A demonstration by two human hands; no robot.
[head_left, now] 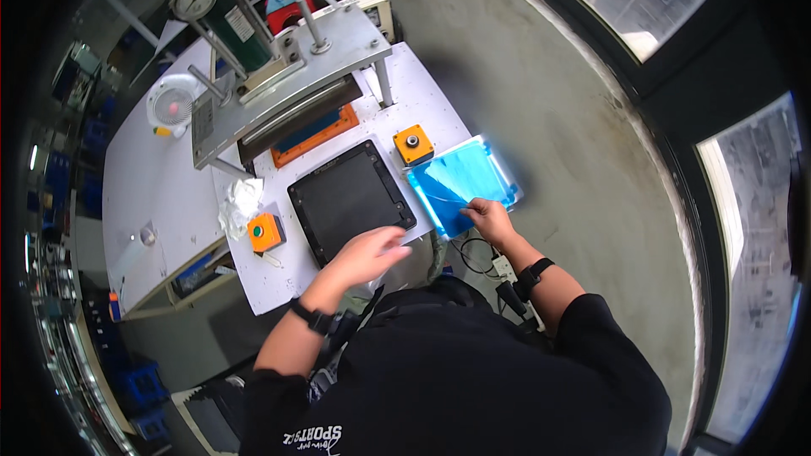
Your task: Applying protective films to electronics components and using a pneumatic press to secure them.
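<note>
My right hand [490,221] pinches the blue film [454,177] on a flat rectangular panel at the table's right edge. A pale crease or film edge runs across the blue surface to my fingertips. My left hand [372,255] hovers at the near edge of a black rectangular panel with a raised frame [346,198], its fingers apart and nothing visible in them. Whether the fingers touch the panel, I cannot tell. This black panel lies flat on the white table, left of the blue one.
A press with a metal plate [296,59] and a pressure gauge [195,0] stands behind the panels. An orange frame [317,137] lies beneath it. Orange button boxes stand at right [413,145] and left [266,233], near crumpled white paper [242,205]. A small fan [171,104] stands further left.
</note>
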